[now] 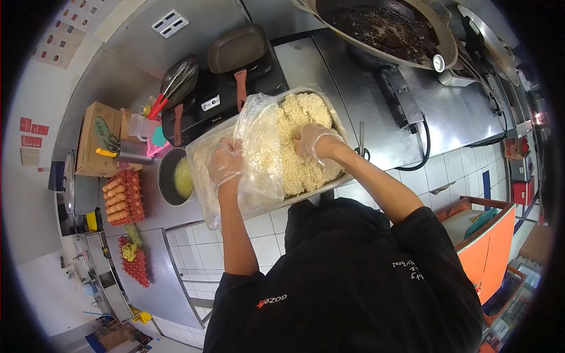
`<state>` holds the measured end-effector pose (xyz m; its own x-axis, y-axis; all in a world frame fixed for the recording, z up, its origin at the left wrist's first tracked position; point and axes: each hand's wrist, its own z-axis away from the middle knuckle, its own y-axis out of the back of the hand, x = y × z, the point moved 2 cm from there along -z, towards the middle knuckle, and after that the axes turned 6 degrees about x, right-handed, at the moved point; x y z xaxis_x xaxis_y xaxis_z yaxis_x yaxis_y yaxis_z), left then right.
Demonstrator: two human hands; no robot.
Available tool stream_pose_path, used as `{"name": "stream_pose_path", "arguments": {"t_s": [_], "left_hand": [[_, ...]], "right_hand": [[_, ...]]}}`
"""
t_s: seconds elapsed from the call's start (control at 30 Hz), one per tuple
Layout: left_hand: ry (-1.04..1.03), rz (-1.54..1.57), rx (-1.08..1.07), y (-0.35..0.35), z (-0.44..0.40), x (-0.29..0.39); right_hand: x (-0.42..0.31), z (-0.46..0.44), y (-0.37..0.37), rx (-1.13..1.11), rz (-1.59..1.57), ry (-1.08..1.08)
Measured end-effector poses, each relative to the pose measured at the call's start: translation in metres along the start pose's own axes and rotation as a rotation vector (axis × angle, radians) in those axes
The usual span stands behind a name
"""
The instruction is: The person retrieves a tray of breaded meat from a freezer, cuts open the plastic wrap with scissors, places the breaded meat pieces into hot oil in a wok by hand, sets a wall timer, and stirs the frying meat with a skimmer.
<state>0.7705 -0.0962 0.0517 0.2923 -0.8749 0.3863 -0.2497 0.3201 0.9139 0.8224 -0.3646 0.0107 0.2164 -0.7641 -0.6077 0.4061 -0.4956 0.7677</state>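
A large metal tray (206, 219) lies across the counter edge in front of me. Its right part holds breaded pieces (303, 170), coated in pale crumbs. Clear plastic sheeting (259, 156) covers the middle and left of the tray. My left hand (226, 160), in a clear glove, grips the plastic at its left side, fingers curled. Also gloved, my right hand (316, 142) is at the breaded pieces near the tray's right side; its fingertips are partly hidden against the crumbs, and what they hold cannot be made out.
Left of the tray stand a pot (166, 176) with yellow liquid, egg trays (134, 194) and a cardboard box (94, 138). Behind are pans (238, 50) on a stove, with red tongs (159, 106). A wide oil pan (353, 44) and scissors (361, 144) are at right.
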Motion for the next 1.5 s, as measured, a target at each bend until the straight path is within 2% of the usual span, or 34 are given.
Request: {"name": "stream_pose_path", "arguments": {"t_s": [0.1,0.17,0.2,0.27,0.4,0.47,0.6,0.67,0.7,0.77,0.83,0.9,0.97,1.03,1.1,1.23,1.3,1.43,1.5], "left_hand": [[-0.045,0.102,0.031,0.003,-0.003,-0.002],[-0.037,0.300,0.061,0.011,0.000,-0.004],[-0.030,0.297,0.060,0.018,0.001,-0.001],[-0.063,0.317,0.066,0.033,-0.002,0.010],[-0.058,0.281,0.093,0.049,-0.019,0.007],[-0.081,0.300,0.056,0.047,-0.028,-0.001],[-0.067,0.255,0.012,0.036,-0.034,-0.016],[-0.081,0.127,-0.009,0.016,-0.036,-0.038],[-0.101,0.140,-0.011,0.009,-0.035,-0.044],[-0.091,0.073,0.055,-0.003,-0.034,-0.047],[-0.156,0.082,0.113,-0.010,-0.031,-0.051],[-0.207,0.081,0.178,-0.010,-0.029,-0.048],[-0.142,0.133,0.206,-0.008,-0.025,-0.045],[-0.198,0.129,0.272,-0.010,-0.021,-0.045],[-0.257,0.133,0.338,-0.009,-0.017,-0.041],[-0.200,0.133,0.344,-0.012,-0.015,-0.043],[-0.155,0.128,0.322,-0.014,-0.018,-0.038],[-0.105,0.160,0.319,-0.006,-0.013,-0.031],[-0.086,0.175,0.317,-0.005,-0.015,-0.033]], "right_hand": [[0.007,0.005,0.005,0.006,-0.105,-0.071],[0.008,0.020,0.012,0.082,-0.294,-0.164],[0.006,0.029,0.014,0.074,-0.295,-0.164],[0.004,0.044,0.021,0.240,-0.365,-0.175],[-0.002,0.051,0.032,0.282,-0.343,-0.205],[0.003,0.053,0.045,0.467,-0.410,-0.118],[0.019,0.040,0.068,0.462,-0.350,-0.175],[0.036,0.029,0.058,0.026,-0.534,-0.446],[0.040,0.032,0.054,0.049,-0.532,-0.455],[0.040,0.041,0.056,0.130,-0.459,-0.230],[0.027,0.055,0.075,0.082,-0.550,-0.317],[0.017,0.062,0.090,0.092,-0.766,-0.251],[0.004,0.066,0.121,0.120,-0.742,-0.282],[-0.003,0.066,0.149,0.145,-0.720,-0.315],[-0.003,0.062,0.177,0.196,-1.007,-0.291],[-0.003,0.054,0.244,0.304,-1.117,-0.130],[-0.011,0.054,0.280,0.449,-1.087,-0.134],[0.060,-0.009,0.338,0.627,-1.061,0.042],[0.077,-0.029,0.357,0.764,-0.738,-0.110]]}}
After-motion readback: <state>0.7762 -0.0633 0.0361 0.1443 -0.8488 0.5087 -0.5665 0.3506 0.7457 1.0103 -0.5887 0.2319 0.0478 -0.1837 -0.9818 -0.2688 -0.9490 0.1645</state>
